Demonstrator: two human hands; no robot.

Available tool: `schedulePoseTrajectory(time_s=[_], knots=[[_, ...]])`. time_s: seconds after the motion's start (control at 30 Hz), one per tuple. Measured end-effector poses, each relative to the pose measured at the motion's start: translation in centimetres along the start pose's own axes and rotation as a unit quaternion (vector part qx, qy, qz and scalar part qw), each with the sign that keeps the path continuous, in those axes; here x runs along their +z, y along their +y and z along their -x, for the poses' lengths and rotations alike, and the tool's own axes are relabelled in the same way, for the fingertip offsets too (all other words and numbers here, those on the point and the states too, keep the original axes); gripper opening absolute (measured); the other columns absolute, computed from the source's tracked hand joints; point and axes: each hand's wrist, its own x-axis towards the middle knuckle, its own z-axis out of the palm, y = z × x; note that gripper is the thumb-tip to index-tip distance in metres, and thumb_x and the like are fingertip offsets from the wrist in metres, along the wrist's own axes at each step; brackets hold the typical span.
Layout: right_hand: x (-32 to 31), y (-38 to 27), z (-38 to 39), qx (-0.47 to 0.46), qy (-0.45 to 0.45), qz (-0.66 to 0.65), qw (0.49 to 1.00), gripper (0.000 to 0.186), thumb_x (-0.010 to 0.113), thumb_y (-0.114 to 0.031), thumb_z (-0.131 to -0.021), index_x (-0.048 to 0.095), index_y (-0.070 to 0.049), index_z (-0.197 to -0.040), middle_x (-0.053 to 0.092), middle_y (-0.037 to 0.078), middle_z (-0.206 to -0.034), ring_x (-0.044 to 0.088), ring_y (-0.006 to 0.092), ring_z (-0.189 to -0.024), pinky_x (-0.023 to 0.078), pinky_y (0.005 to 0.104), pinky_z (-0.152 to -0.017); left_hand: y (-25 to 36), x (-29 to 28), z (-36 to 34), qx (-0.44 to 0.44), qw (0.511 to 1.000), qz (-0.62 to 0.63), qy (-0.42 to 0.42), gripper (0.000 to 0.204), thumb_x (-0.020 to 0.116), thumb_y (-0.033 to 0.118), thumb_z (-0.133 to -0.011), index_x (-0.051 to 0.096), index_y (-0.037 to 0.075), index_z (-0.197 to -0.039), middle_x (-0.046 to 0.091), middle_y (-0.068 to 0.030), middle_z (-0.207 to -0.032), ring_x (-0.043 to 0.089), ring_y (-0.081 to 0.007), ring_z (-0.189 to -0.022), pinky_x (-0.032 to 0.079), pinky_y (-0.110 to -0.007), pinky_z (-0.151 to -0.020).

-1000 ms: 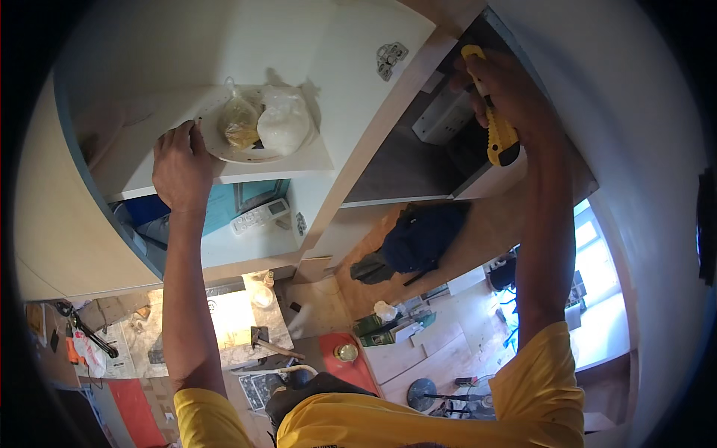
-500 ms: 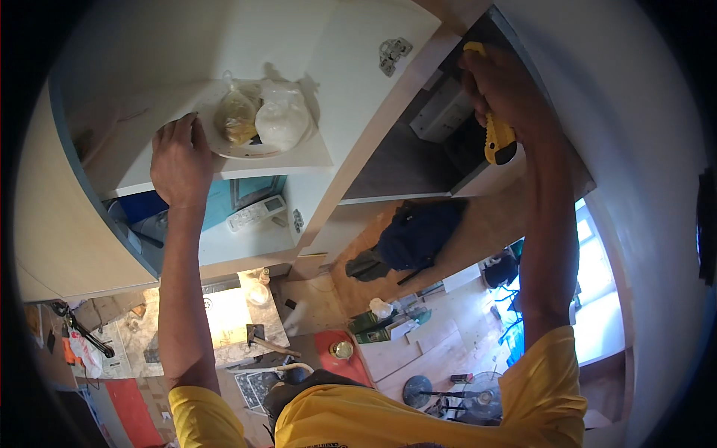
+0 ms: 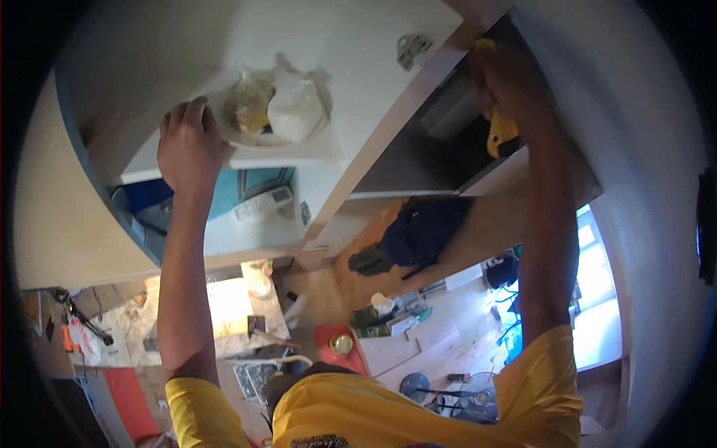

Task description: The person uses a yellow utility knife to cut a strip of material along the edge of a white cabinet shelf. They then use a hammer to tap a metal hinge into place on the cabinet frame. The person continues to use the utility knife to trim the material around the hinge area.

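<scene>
A person in a yellow shirt [image 3: 373, 411] reaches up to a pale cabinet with both arms raised. The left grip [image 3: 190, 145] sits at the edge of an upper shelf [image 3: 306, 153], fingers bent and close together; whether it pinches anything, one cannot tell. Just beside it stands a plate [image 3: 246, 140] bearing a clear bag with yellowish contents [image 3: 249, 104] and a white bag [image 3: 295, 112].

The right grip [image 3: 515, 88] is closed around a yellow cutter [image 3: 503, 134], held in front of a dark compartment [image 3: 403, 160], where a pale box-like object [image 3: 448, 116] shows.

Compared with half a second earlier, the view shifts: the plate, its bags and the metal hinge [image 3: 414, 51] appear farther right and slightly higher, and the left grip appears higher too, keeping its place by the plate. The cutter stays in the right grip, though blur now softens its outline. More of the dark lettering on the shirt front comes into view.

Below the shelf, a white remote control [image 3: 263, 205] lies where it was, as does a dark blue bag [image 3: 426, 231] beneath the compartment.
</scene>
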Motion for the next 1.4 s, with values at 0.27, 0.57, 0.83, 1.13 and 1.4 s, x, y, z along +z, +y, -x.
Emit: schedulePoseTrajectory(time_s=[0.27,0.57,0.83,1.13,1.4], knots=[[-2.5,1.7,0.1,-0.024,0.138,-0.159,0.977,0.026,0.055,-0.029,-0.094,0.059,-0.003,-0.098,0.063,0.008,-0.080,0.055,0.0143,-0.054,0.049,0.0315,-0.049,0.0,-0.9,-0.4,-0.012,1.000,-0.018,-0.013,0.018,0.061,0.023,-0.092,0.072,0.014,-0.104,0.070,-0.0056,-0.106,0.064,-0.0266,-0.103,0.057,-0.040,-0.079],[1.1,1.3,0.1,-0.070,0.185,-0.158,0.967,0.020,0.058,-0.023,-0.097,0.060,-0.004,-0.100,0.055,0.003,-0.067,0.053,0.0097,-0.051,0.045,0.0242,-0.045,-0.3,-0.5,-0.3,-0.014,1.000,-0.009,-0.002,0.018,0.061,0.026,-0.093,0.073,0.015,-0.100,0.070,-0.0046,-0.099,0.067,-0.0268,-0.093,0.057,-0.040,-0.074],[1.7,6.1,-3.7,-0.120,0.168,-0.358,0.911,0.021,0.073,-0.014,-0.088,0.061,-0.006,-0.103,0.052,-0.001,-0.073,0.052,0.0095,-0.059,0.046,0.0275,-0.052,-0.2,-0.7,-0.3,-0.030,0.999,-0.008,-0.018,0.019,0.061,0.027,-0.093,0.073,0.016,-0.102,0.071,-0.0066,-0.103,0.068,-0.0279,-0.095,0.056,-0.040,-0.076],[2.0,7.9,-6.5,-0.033,0.089,-0.576,0.812,0.009,0.066,-0.011,-0.091,0.061,-0.007,-0.097,0.053,-0.001,-0.068,0.050,0.0094,-0.052,0.044,0.0264,-0.046,0.1,-0.4,-0.2,-0.021,1.000,-0.022,0.004,0.018,0.062,0.028,-0.093,0.073,0.015,-0.099,0.071,-0.0039,-0.099,0.068,-0.0260,-0.092,0.056,-0.040,-0.074],[3.5,2.2,-1.3,-0.154,0.257,-0.320,0.899,0.016,0.065,-0.004,-0.089,0.061,-0.004,-0.105,0.060,0.004,-0.078,0.052,0.0109,-0.059,0.047,0.0272,-0.054,-0.1,-0.4,-0.3,-0.027,0.999,-0.016,-0.004,0.018,0.061,0.027,-0.093,0.073,0.015,-0.099,0.071,-0.0046,-0.097,0.069,-0.0261,-0.089,0.056,-0.040,-0.073]])
